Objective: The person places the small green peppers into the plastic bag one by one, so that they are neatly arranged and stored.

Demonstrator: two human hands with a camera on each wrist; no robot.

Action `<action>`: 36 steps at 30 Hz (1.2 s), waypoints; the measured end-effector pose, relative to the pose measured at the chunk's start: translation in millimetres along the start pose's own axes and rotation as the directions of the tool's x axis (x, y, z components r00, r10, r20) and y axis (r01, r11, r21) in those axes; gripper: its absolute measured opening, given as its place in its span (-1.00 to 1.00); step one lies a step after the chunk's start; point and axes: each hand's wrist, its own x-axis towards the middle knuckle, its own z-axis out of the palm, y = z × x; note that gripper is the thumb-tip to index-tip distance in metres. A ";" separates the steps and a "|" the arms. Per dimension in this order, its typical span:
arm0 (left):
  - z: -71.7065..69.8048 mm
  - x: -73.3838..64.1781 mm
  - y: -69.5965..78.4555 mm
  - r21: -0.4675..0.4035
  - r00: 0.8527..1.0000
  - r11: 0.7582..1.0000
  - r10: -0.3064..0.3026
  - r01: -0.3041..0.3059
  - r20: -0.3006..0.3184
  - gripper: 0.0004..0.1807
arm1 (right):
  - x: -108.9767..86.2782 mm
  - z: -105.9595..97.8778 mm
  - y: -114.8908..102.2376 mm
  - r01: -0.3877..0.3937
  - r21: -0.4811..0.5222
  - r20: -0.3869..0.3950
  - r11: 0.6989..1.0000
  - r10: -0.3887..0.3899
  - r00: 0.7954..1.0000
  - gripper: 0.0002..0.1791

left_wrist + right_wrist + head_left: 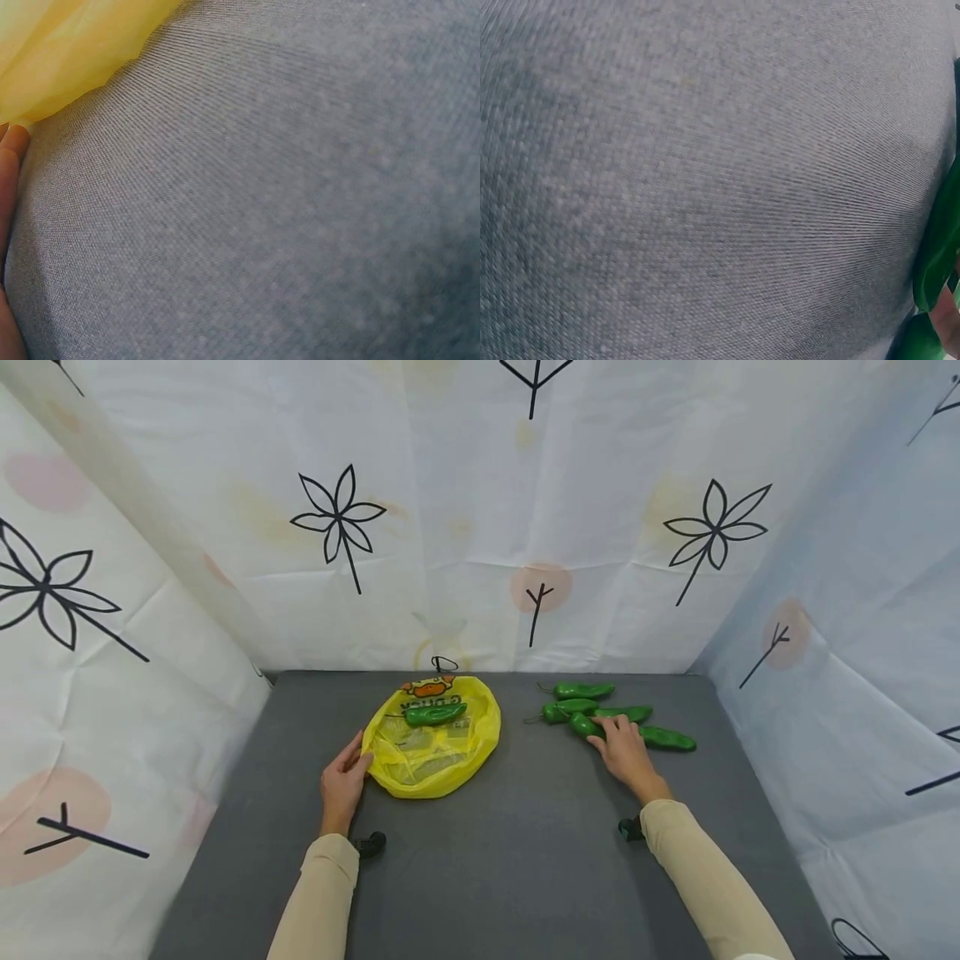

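My left hand (343, 783) pinches the left rim of a yellow plastic bag (487, 727), which lies spread in a round shape with its edge rolled up. One green pepper (435, 715) rests inside it, near the printed side. To the right, my right hand (628, 752) grips a green pepper (583, 724) at the front of a loose group, its fingers partly covering it. Only fingertips (15, 140) at the yellow rim show in the left wrist view. At the edge of the right wrist view, a green pepper (936, 251) appears beside a bit of the hand.
Around my right hand lie several more green peppers: one at the back (585, 691), another (567, 710) in front of it, one (630, 713) behind the fingers and one (667, 739) to the right. A grey table (487, 877) carries everything, with patterned white cloth (465, 527) behind.
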 end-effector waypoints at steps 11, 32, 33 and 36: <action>0.8 -0.6 -1.4 -0.006 1.000 1.000 0.014 -0.014 0.001 -0.45 | -4.2 2.9 0.5 -0.012 0.019 0.018 1.000 0.012 1.000 -0.46; -1.2 -0.5 -2.0 -0.017 1.000 1.000 0.019 -0.019 0.014 -0.47 | -5.7 6.0 -2.8 -0.029 0.070 0.027 0.997 0.027 0.999 -0.45; -1.2 -0.4 -2.0 -0.017 1.000 1.000 0.019 -0.019 0.014 -0.47 | -6.0 6.0 -2.7 -0.033 0.076 0.026 0.997 0.031 0.999 -0.45; -1.0 -0.2 -1.9 -0.018 1.000 0.999 0.026 -0.026 0.010 -0.47 | -6.3 5.5 -2.1 -0.037 0.094 0.022 0.995 0.035 0.999 -0.45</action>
